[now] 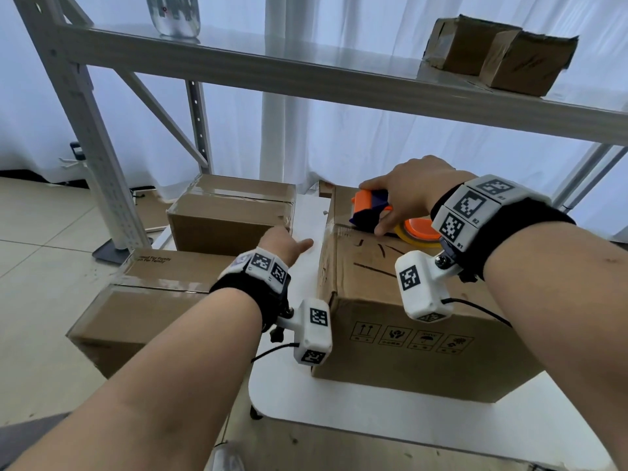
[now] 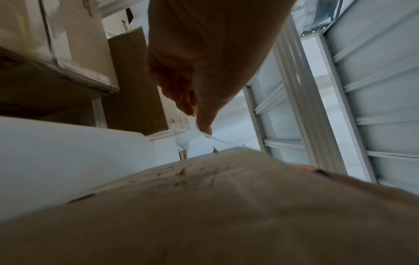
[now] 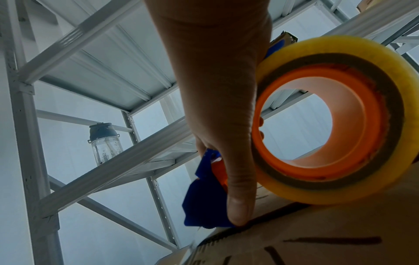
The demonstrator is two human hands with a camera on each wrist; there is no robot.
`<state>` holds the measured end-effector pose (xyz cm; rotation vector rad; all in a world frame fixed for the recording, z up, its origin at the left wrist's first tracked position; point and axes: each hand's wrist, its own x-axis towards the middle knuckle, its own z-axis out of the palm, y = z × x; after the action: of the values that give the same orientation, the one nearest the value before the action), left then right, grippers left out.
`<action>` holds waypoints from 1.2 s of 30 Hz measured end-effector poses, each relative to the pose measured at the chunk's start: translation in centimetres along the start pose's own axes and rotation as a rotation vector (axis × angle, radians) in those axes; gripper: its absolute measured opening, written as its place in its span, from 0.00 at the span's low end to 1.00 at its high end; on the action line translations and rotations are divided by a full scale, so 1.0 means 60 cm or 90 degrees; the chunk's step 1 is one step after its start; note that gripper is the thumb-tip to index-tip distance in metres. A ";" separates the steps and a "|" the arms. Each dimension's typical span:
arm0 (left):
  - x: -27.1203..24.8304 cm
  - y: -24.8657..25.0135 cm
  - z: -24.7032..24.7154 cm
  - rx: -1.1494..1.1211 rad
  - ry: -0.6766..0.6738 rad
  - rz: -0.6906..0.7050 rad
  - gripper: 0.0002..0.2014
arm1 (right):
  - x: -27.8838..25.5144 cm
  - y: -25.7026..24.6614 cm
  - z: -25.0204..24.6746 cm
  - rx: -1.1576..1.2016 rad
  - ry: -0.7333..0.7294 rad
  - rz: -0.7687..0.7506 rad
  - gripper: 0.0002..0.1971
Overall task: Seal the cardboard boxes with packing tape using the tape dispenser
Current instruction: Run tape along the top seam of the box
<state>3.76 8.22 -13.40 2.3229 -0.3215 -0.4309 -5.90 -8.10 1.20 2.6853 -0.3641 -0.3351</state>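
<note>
A large cardboard box [image 1: 407,321] stands on a white table [image 1: 373,416], its side filling the bottom of the left wrist view [image 2: 226,206]. My right hand [image 1: 401,198] grips the orange and blue tape dispenser [image 1: 368,207] at the far left edge of the box top. The thumb [image 3: 238,206] presses down beside the blue body [image 3: 201,197], and the yellowish tape roll [image 3: 335,122] rests on the lid. My left hand [image 1: 292,244] hovers beside the box's left face with its fingers loosely curled. Its thumb tip [image 2: 205,128] touches a clear tape strip [image 2: 216,139] that runs toward the box's edge.
Two taped cardboard boxes [image 1: 231,212] [image 1: 142,307] sit to the left of the table. A grey metal shelf [image 1: 306,73] spans overhead and carries small worn boxes [image 1: 499,56] and a clear water bottle [image 1: 173,15]. White curtains hang behind.
</note>
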 end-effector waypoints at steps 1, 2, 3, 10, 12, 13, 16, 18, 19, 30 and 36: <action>-0.002 0.000 0.012 -0.008 -0.011 -0.009 0.29 | 0.000 0.000 0.001 0.000 0.002 -0.003 0.48; -0.004 0.002 0.023 -0.012 -0.028 -0.011 0.29 | 0.000 0.001 0.001 -0.001 0.004 -0.005 0.48; -0.006 0.004 0.031 -0.011 -0.048 -0.009 0.28 | 0.002 0.001 0.002 -0.003 0.006 -0.007 0.48; -0.017 0.032 0.000 0.210 -0.130 0.051 0.30 | -0.002 -0.002 0.001 -0.012 0.012 -0.006 0.49; -0.030 0.039 -0.032 0.361 -0.146 0.060 0.34 | -0.005 -0.004 -0.002 -0.017 0.015 -0.002 0.48; -0.035 0.041 -0.042 0.403 -0.157 0.058 0.31 | -0.006 -0.005 -0.002 -0.018 0.015 -0.002 0.48; -0.035 0.050 -0.064 0.307 -0.081 0.084 0.09 | -0.011 -0.005 -0.004 -0.017 0.020 -0.004 0.48; -0.037 0.067 -0.069 0.074 -0.020 0.111 0.15 | -0.014 -0.005 -0.005 -0.014 0.027 -0.008 0.48; -0.040 0.079 -0.068 -0.082 -0.024 0.122 0.16 | -0.014 -0.006 -0.004 -0.013 0.029 -0.009 0.48; -0.053 0.045 0.000 -0.354 -0.412 -0.039 0.46 | -0.012 -0.002 -0.001 -0.010 0.041 -0.010 0.48; -0.052 0.080 -0.037 -0.438 -0.383 -0.038 0.52 | -0.012 -0.001 -0.001 -0.007 0.041 -0.008 0.48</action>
<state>1.28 7.36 -7.82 1.4981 -0.3208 -1.0841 -6.56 -7.78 1.35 2.6818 -0.3252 -0.2529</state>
